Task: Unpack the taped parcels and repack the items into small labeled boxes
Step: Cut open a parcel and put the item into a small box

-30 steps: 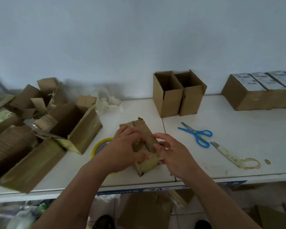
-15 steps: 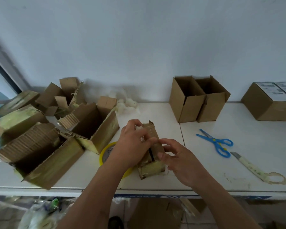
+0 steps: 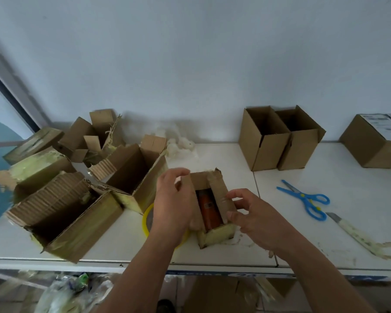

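The small parcel (image 3: 209, 208) sits on the white table (image 3: 359, 199) near its front edge, with its long axis running from the near edge back toward the wall, tipped a little to the left at the far end. Its top flaps are spread apart, and through the gap you can see an orange item (image 3: 208, 207) lying lengthwise the same way. The left hand (image 3: 173, 204) comes in from below, curled around the parcel's left flap and side. The right hand (image 3: 253, 216) pinches the right flap with fingertips and thumb, wrist angled off to the right. Just left of the parcel, a yellow tape roll (image 3: 146, 219) is mostly hidden under the left hand. Can't make out what the orange thing actually is. Right of the parcel lie blue scissors (image 3: 307, 199), and the labeled box (image 3: 377, 141) further right is cut off by the frame.
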